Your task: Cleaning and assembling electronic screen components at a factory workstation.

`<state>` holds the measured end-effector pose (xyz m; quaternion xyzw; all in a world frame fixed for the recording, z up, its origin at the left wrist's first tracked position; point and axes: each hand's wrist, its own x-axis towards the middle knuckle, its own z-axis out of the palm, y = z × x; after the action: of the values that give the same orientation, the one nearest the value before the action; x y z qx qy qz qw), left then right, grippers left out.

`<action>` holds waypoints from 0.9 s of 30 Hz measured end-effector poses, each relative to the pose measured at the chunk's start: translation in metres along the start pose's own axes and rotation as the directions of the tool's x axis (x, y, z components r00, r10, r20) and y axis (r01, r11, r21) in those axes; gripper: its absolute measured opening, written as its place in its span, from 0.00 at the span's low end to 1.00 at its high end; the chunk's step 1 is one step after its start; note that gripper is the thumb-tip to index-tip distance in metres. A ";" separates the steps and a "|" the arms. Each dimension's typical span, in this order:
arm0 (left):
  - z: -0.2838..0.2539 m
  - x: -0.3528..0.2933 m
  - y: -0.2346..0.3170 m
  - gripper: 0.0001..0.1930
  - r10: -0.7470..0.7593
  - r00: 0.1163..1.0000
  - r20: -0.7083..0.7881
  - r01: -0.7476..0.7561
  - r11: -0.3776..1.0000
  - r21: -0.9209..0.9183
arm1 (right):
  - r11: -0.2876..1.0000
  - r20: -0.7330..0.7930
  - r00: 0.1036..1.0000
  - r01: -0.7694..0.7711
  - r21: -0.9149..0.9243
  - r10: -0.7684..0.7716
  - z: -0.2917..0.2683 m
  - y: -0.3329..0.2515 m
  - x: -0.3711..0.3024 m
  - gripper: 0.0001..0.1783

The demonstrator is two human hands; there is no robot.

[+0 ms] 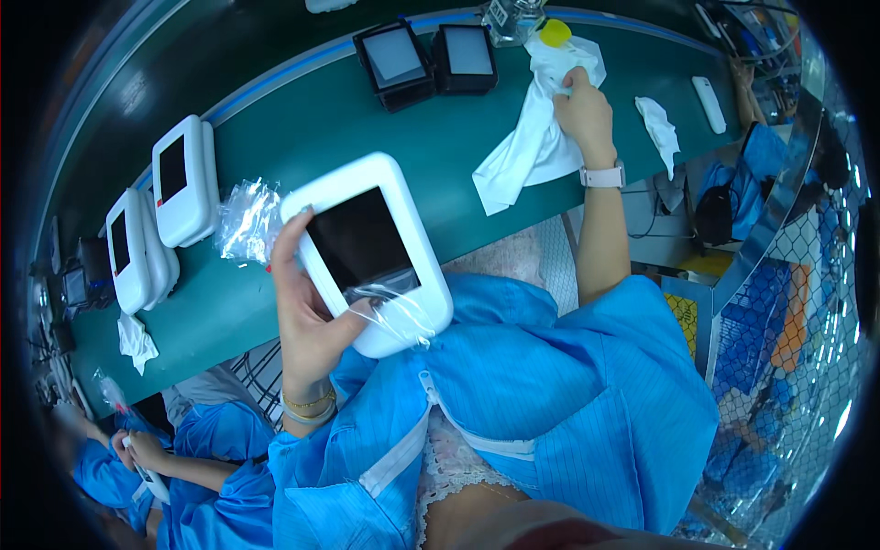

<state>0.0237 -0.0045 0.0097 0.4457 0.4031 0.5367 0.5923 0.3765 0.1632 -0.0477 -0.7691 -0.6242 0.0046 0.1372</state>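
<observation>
My left hand (307, 321) is closed around a white handheld device (385, 335) with rounded corners and a dark screen, tilted above the table's near edge. Crinkled clear film (396, 310) lies across the screen's lower part under my thumb. Farther off to the right, my right hand (585, 112) has its fingers curled onto a white cloth (532, 151) spread on the green table (302, 115). Just beyond those fingers is a clear bottle (511, 20) with a yellow cap (555, 33).
Two black trays (394, 64) with pale panels stand at the back. More white devices (183, 179) rest at the left, beside a clear plastic bag (249, 220). A smaller cloth (658, 133) and a white slim object (709, 104) lie right. A co-worker's hands (142, 449) hold a white item lower left.
</observation>
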 end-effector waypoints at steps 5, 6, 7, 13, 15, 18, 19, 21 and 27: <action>0.005 -0.019 0.008 0.46 -0.200 0.973 0.114 0.213 0.970 -0.119 | 0.977 -0.258 0.949 0.203 0.064 -0.180 -0.003 0.022 0.003 0.10; 0.006 -0.024 0.010 0.47 -0.248 0.958 0.143 0.268 0.952 -0.146 | 0.947 -0.389 0.879 0.318 0.050 -0.275 -0.007 0.022 0.003 0.10; 0.006 -0.029 0.012 0.48 -0.298 0.939 0.174 0.326 0.932 -0.160 | 0.951 -0.437 0.857 0.310 0.014 -0.273 -0.011 0.022 0.006 0.13; 0.006 -0.038 0.011 0.49 -0.322 0.914 0.248 0.369 0.914 -0.171 | 0.864 -0.717 0.688 0.426 0.270 -0.115 -0.045 -0.009 0.032 0.10; 0.008 -0.039 0.011 0.48 -0.323 0.914 0.248 0.366 0.918 -0.155 | 0.653 -0.716 0.698 0.539 0.532 0.007 -0.045 -0.022 0.044 0.13; 0.009 -0.044 0.010 0.48 -0.313 0.919 0.240 0.353 0.924 -0.146 | 0.431 -0.506 0.862 0.473 0.769 -0.042 -0.042 -0.031 0.058 0.16; 0.010 -0.045 0.010 0.48 -0.306 0.922 0.236 0.346 0.926 -0.151 | 0.477 -0.511 0.857 0.478 0.737 -0.069 -0.041 -0.036 0.059 0.17; 0.009 -0.047 0.010 0.48 -0.307 0.922 0.236 0.344 0.929 -0.137 | 0.523 -0.481 0.875 0.438 0.731 -0.061 -0.040 -0.040 0.058 0.17; 0.009 -0.053 0.007 0.51 -0.260 0.941 0.214 0.281 0.957 -0.072 | 0.613 -0.515 0.850 0.467 0.637 -0.113 -0.040 -0.043 0.061 0.17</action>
<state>0.0250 -0.0576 0.0188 0.4076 0.3706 0.4217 0.7202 0.3563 0.2216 0.0101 -0.5114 -0.6402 0.0680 0.5692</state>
